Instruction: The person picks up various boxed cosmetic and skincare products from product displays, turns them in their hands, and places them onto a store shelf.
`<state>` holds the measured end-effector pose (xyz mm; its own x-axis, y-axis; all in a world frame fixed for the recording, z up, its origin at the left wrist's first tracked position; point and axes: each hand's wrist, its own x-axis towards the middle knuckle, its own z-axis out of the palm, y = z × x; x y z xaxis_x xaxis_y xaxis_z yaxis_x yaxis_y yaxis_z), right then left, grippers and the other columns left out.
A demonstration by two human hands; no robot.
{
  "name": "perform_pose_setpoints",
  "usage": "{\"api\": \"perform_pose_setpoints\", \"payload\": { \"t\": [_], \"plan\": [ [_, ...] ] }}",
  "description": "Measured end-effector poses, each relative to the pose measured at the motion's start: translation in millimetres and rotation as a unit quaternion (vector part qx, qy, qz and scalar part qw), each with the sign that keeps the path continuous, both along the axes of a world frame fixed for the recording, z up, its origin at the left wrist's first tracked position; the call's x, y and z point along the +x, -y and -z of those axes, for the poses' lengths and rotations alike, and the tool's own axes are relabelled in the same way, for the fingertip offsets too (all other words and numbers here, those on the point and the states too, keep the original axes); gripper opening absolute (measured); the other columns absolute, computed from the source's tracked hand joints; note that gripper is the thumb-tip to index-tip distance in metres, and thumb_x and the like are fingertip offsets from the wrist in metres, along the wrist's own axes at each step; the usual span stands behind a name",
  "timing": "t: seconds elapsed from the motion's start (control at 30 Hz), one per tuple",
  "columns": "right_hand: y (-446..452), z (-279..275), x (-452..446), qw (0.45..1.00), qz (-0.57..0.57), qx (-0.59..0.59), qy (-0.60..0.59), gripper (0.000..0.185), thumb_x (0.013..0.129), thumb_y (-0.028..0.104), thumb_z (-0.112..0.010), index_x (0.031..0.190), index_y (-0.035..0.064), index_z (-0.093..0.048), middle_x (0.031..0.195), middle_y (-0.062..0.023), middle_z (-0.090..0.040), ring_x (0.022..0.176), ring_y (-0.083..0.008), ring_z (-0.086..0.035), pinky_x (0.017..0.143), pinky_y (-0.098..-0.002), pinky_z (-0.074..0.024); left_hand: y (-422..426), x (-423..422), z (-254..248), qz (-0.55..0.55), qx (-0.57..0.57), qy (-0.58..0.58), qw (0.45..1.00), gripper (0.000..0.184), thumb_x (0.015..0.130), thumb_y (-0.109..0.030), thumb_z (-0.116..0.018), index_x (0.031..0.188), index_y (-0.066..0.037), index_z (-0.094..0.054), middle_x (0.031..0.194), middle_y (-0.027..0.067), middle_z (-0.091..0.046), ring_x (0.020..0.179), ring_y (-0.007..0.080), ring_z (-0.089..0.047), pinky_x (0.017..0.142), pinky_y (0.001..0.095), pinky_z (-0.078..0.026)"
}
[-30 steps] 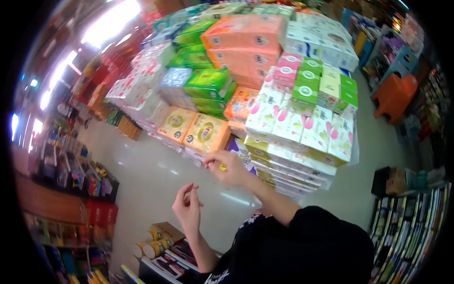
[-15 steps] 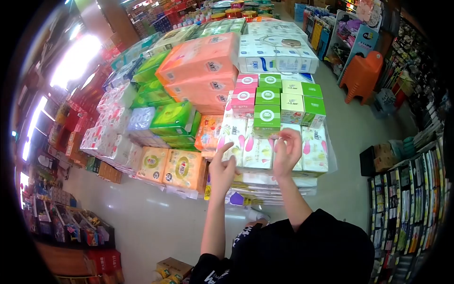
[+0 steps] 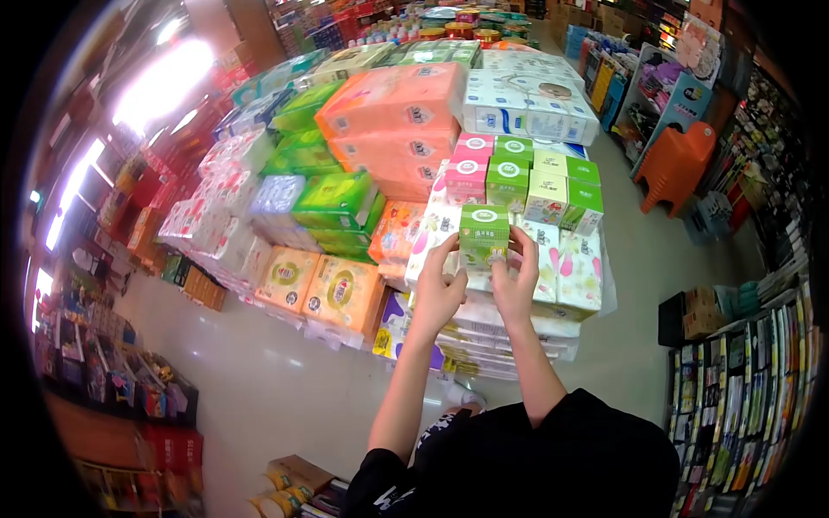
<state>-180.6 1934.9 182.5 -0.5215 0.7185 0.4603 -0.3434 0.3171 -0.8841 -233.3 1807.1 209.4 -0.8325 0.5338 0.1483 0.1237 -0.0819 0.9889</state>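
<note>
Between my left hand [image 3: 442, 287] and my right hand [image 3: 515, 272] is a small green box [image 3: 484, 233], gripped by its two sides above white packs with pink and green print [image 3: 579, 272]. Just behind it, pink boxes [image 3: 467, 177], another green box [image 3: 508, 183] and pale yellow-and-green boxes [image 3: 547, 194] stand in short rows on the same packs. Orange tissue packs [image 3: 344, 289] lie to the left of my left hand.
Large peach packs [image 3: 393, 108] rise behind the boxes, with green packs [image 3: 337, 198] to their left. An orange stool [image 3: 676, 167] stands at the right, above a shelf of goods [image 3: 747, 397]. Cartons [image 3: 298, 473] sit at the bottom.
Both hands have moved up from low over the floor to the stack and closed on the front green box. That box has come toward me, away from the row behind it.
</note>
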Motion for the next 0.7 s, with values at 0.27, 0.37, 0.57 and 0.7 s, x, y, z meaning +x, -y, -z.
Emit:
{"api": "perform_pose_setpoints", "payload": {
  "t": [0.27,0.37,0.57,0.7],
  "plan": [
    [62,-11,32,0.995,-0.085,0.034,0.038,0.058,0.08,-0.003,-0.054,0.138,0.0019,-0.05,0.129,-0.009,-0.056,0.112,-0.0182,-0.056,0.083,-0.0298,-0.0464,64,43,-2,-0.123,0.021,-0.061,0.99,0.056,0.085,0.009,-0.057,0.14,-0.004,-0.051,0.125,0.0125,-0.052,0.063,0.0048,-0.054,0.053,0.0195,-0.043],
    [89,-15,39,0.992,-0.118,0.043,0.02,0.057,0.081,-0.003,-0.054,0.138,0.0013,-0.051,0.126,-0.0088,-0.055,0.111,-0.0181,-0.056,0.082,-0.0292,-0.0472,94,62,-7,-0.161,0.018,-0.062,0.985,0.057,0.085,0.01,-0.059,0.14,-0.003,-0.051,0.122,0.0119,-0.052,0.065,0.0035,-0.053,0.053,0.0183,-0.042],
    [157,-22,45,0.976,-0.214,0.048,-0.008,0.059,0.078,-0.003,-0.057,0.137,0.0015,-0.053,0.117,-0.01,-0.056,0.102,-0.0186,-0.058,0.078,-0.0286,-0.0463,162,94,-9,-0.264,0.023,-0.09,0.96,0.058,0.085,0.011,-0.06,0.14,-0.004,-0.052,0.118,0.0094,-0.053,0.059,0.001,-0.049,0.05,0.0189,-0.04],
    [200,-24,44,0.952,-0.301,0.048,-0.032,0.064,0.076,-0.005,-0.058,0.14,0.0013,-0.052,0.117,-0.011,-0.055,0.098,-0.0187,-0.058,0.077,-0.0272,-0.0463,210,113,-19,-0.33,0.015,-0.096,0.939,0.057,0.085,0.012,-0.06,0.14,-0.003,-0.053,0.116,0.0078,-0.052,0.055,0.0001,-0.046,0.049,0.0182,-0.037]
  ]
}}
